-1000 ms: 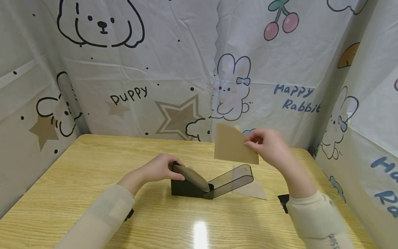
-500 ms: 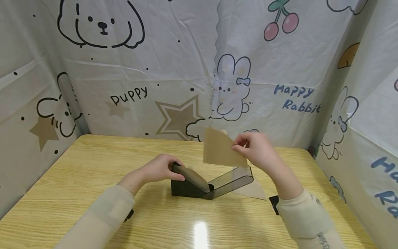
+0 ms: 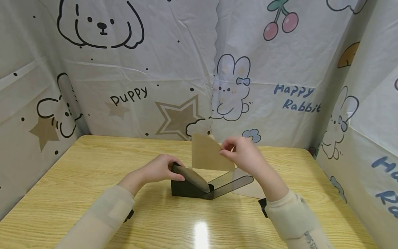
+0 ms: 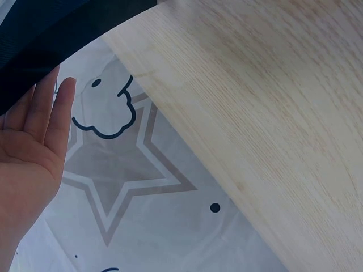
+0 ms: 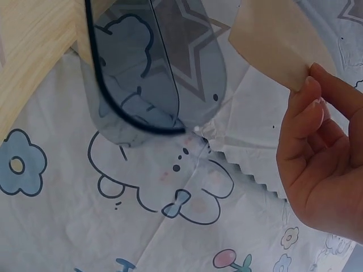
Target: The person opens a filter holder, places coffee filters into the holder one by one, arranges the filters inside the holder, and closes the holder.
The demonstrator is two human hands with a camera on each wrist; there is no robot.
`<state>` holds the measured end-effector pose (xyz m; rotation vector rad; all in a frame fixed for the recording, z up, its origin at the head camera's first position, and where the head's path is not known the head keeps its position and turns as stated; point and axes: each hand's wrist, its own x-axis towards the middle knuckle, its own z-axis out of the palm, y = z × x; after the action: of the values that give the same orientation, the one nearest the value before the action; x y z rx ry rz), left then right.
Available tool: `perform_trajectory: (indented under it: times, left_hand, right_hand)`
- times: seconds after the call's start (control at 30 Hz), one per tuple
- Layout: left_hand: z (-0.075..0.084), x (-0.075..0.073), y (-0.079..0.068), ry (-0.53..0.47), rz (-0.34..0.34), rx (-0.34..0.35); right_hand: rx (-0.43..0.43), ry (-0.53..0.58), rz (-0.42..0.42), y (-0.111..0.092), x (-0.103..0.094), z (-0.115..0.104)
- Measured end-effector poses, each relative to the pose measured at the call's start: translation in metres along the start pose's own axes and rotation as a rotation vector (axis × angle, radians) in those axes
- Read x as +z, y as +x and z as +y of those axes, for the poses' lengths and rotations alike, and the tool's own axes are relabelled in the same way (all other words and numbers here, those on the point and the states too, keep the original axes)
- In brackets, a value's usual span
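Paper [image 3: 207,154] is held in the air above the table [image 3: 149,221] in the head view, pinched at its slanting edge by thumb and fingers of the right hand [image 3: 240,152]. By the left hand [image 3: 160,168], the raised end of a black holder [image 3: 186,188] is gripped, with the thumb placed in front. The smoky, see-through lid [image 3: 231,185] is swung out to the right and tilted upward, so the uncovering can be judged done. A second sheet [image 3: 252,191] is laid flat on the table, partly behind the lid. The pinched piece is not yet laid anywhere, and the lid is not folded back. The paper is tan, thin and nearly flat, with straight sides and one curved, slanting side.

In the left wrist view, the holder's dark wall is backed by nearly straight fingers, their tips partly covered; the thumb cannot be seen.

In the right wrist view, the paper is caught between thumb and forefinger, slightly bowed, apart from the lid's rounded end.
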<state>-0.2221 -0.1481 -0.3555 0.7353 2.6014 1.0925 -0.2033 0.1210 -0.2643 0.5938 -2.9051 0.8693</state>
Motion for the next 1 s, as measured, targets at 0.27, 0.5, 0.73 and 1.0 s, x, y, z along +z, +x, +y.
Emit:
perform_trajectory:
  times: [0.27, 0.5, 0.73, 1.0]
  left_hand:
    - [0.000, 0.000, 0.000, -0.009, -0.003, 0.004]
    - [0.001, 0.000, 0.000, -0.003, 0.001, -0.013]
    - [0.000, 0.001, 0.001, 0.013, 0.016, -0.018]
    - [0.000, 0.002, 0.001, 0.021, 0.023, -0.022]
  right_hand:
    - [-0.003, -0.011, -0.012, 0.001, 0.011, -0.002]
    - [-0.030, -0.004, -0.024, 0.003, 0.021, -0.002]
    - [-0.034, 0.003, -0.030, 0.005, 0.033, -0.002]
    - [0.001, -0.008, -0.050, 0.007, 0.047, -0.002]
